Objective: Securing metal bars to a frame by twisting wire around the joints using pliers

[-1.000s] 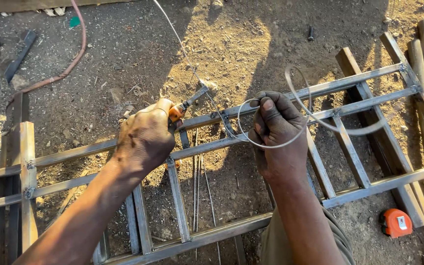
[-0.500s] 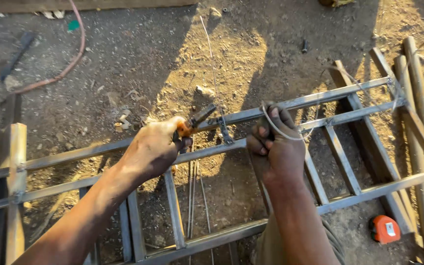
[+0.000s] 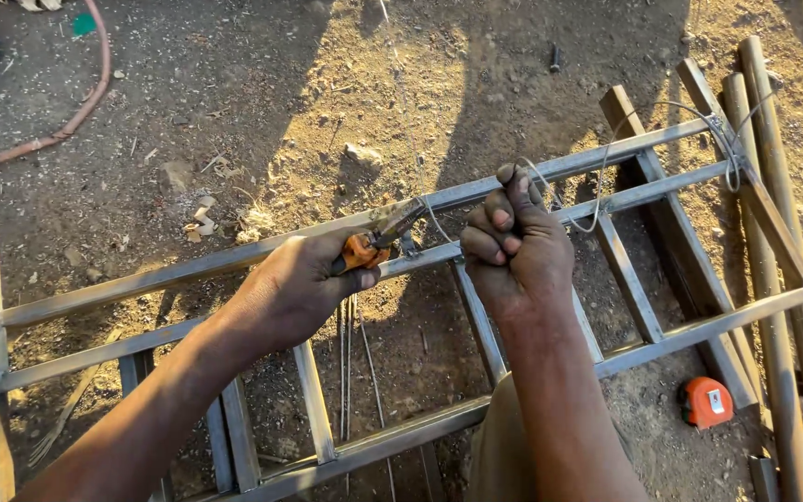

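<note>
Two bare hands work over a grey welded steel-bar frame (image 3: 662,335) lying on dirt. Left hand (image 3: 295,288) is clenched around orange-handled pliers (image 3: 374,244), whose tip meets the frame's far rails. Right hand (image 3: 513,246) is fisted around thin grey steel wire (image 3: 597,177), probably light, springy and sharp-ended, best gripped near the joint. Beyond: sunlit dirt ground (image 3: 327,102), a red hose (image 3: 85,102).

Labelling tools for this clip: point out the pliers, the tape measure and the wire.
pliers (image 3: 375,244): head view, orange handle by the left hand.
tape measure (image 3: 706,402): head view, orange case.
wire (image 3: 597,209): head view, loop past the right hand.
</note>
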